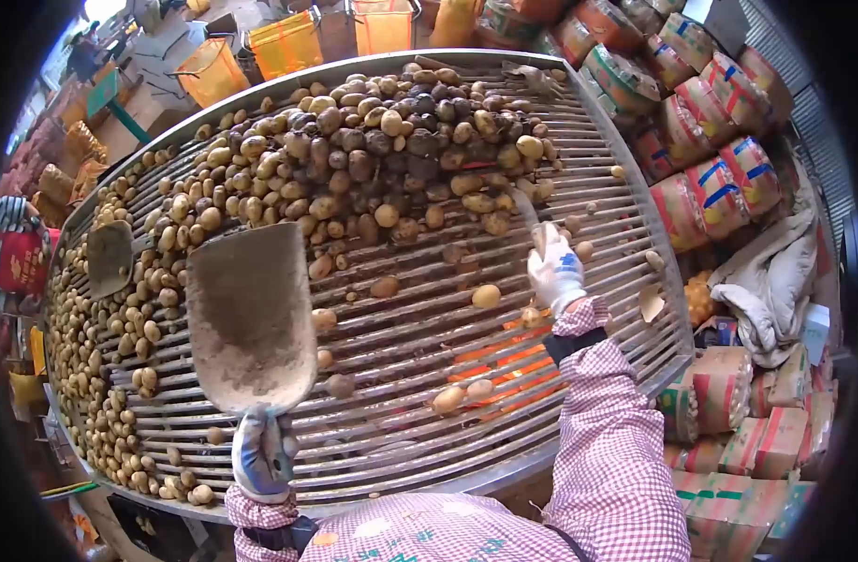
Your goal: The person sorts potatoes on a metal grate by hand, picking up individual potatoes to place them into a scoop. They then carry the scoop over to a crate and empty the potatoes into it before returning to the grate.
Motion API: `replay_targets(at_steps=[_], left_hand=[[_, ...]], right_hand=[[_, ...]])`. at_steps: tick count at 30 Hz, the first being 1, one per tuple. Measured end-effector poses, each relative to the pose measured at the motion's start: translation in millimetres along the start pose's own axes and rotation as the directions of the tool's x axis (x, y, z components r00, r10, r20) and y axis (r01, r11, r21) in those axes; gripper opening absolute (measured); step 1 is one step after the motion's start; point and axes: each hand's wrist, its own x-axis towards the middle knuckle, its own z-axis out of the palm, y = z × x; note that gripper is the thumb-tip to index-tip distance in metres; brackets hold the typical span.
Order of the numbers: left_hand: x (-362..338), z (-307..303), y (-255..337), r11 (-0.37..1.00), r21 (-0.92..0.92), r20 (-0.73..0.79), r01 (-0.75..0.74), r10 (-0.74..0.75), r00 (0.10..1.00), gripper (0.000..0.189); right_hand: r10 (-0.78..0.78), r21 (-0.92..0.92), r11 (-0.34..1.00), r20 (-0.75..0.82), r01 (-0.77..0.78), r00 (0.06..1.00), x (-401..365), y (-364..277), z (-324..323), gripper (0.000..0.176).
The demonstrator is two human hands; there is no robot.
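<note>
My left hand [263, 454], in a blue-and-white glove, grips the handle of a dusty metal scoop [251, 314] held over the bars of a large slatted sorting table [504, 375]. My right hand [553, 267], also gloved, reaches out over the bars and holds a thin grey tool [525, 208] whose end points toward the heap of potatoes [373, 150] piled at the far side. Loose potatoes lie scattered on the bars around both hands, one [486, 296] just left of my right hand. More potatoes [101, 375] line the table's left rim.
A second scoop [110, 258] lies over the left part of the table. Filled mesh sacks [710, 122] are stacked at the right, cartons [738, 421] below them, grey cloth [770, 281] between. Orange crates [288, 42] stand beyond the far rim. Another person's sleeve [17, 258] shows at far left.
</note>
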Motion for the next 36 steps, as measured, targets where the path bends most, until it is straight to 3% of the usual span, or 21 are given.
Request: replay_targets(at_steps=[4,6,8,9,10,12,14,16,18,19,20,22,24,26,27,28,29,30,32,34,36], left_hand=[[-1,-12,5,0.997,-0.056,0.025,0.049,-0.047,0.999,0.029],[-3,-12,3,0.997,-0.069,-0.021,0.025,-0.026,0.999,0.029],[-2,-19,0,0.997,-0.070,0.000,0.041,-0.041,0.999,0.031],[-3,-19,-1,0.997,-0.070,0.037,0.038,-0.036,0.999,0.031],[-4,-20,-1,0.997,-0.063,0.074,0.040,-0.035,0.997,0.032],[-5,-18,-6,0.998,-0.061,-0.022,0.027,-0.029,0.999,0.032],[-2,-25,-7,0.999,-0.029,0.064,0.027,-0.025,0.998,0.031],[-6,-18,-1,0.999,-0.027,0.081,0.043,-0.041,0.996,0.031],[-9,-19,-1,0.998,-0.028,0.100,0.056,-0.053,0.994,0.030],[-9,-21,-4,0.994,0.101,0.092,-0.033,0.024,0.995,0.027],[-10,-20,-4,0.988,0.136,0.115,-0.077,0.061,0.991,0.023],[-13,-12,-3,0.978,0.166,0.147,-0.123,0.098,0.984,0.020],[-12,-9,-2,0.998,0.014,0.047,0.056,-0.057,0.997,0.020],[-14,-13,-8,0.967,0.242,0.162,-0.084,0.045,0.986,0.021],[-15,-10,-4,0.992,0.121,0.135,0.038,-0.055,0.989,0.021],[-15,-7,0,0.987,-0.002,0.124,0.158,-0.156,0.980,0.022],[-14,-13,-12,0.963,0.263,0.160,-0.064,0.022,0.987,0.022],[-12,-20,-14,0.924,0.336,0.286,-0.180,0.082,0.955,0.026],[-12,-10,-12,0.992,0.098,0.110,0.084,-0.094,0.989,0.031],[-11,-2,-12,0.991,0.086,0.125,0.102,-0.112,0.986,0.030],[-11,8,-10,0.991,0.071,0.140,0.109,-0.118,0.983,0.029]], right_hand=[[-0.097,0.328,0.937,-0.080,0.118,0.992,-34,-21,-2,0.060],[-0.288,0.345,0.874,-0.198,0.341,0.937,-52,-26,0,0.058],[-0.371,0.738,0.653,0.116,0.170,0.921,-61,-29,-12,0.056],[-0.293,0.785,0.545,0.507,-0.294,0.811,-69,-39,-33,0.056],[-0.268,0.634,0.495,0.762,-0.594,0.589,-76,-51,-59,0.058],[-0.316,0.491,0.687,0.866,-0.536,0.388,-73,-63,-78,0.058],[-0.330,0.485,0.869,0.710,-0.093,0.621,-67,-37,-51,0.045],[-0.042,0.494,0.820,0.556,-0.289,0.830,-48,-30,-68,0.037],[-0.105,0.245,0.968,0.230,0.047,0.967,-35,-21,-81,0.032],[-0.304,0.222,0.937,0.133,0.271,0.943,-32,-13,-78,0.037],[-0.306,0.220,0.936,0.127,0.274,0.944,-32,-14,-74,0.037],[-0.144,0.342,0.930,0.000,0.135,0.990,-34,-26,-73,0.041],[-0.089,0.235,0.969,0.026,0.080,0.996,-21,-14,-56,0.046],[0.134,-0.170,0.977,0.044,-0.125,0.990,-9,-5,-38,0.050],[0.139,-0.224,0.968,0.098,-0.114,0.985,-3,6,-25,0.047],[0.029,-0.235,0.972,0.106,-0.003,0.994,-6,4,-19,0.040],[0.034,-0.181,0.983,0.048,-0.025,0.998,-6,4,-1,0.038],[0.041,-0.126,0.991,-0.009,-0.042,0.999,-6,0,15,0.036],[-0.042,-0.094,0.995,0.016,0.043,0.999,-18,-41,23,0.031],[-0.228,0.041,0.973,0.075,0.225,0.971,-38,-84,31,0.027],[-0.495,0.123,0.868,0.265,0.480,0.827,-68,-124,26,0.031]])
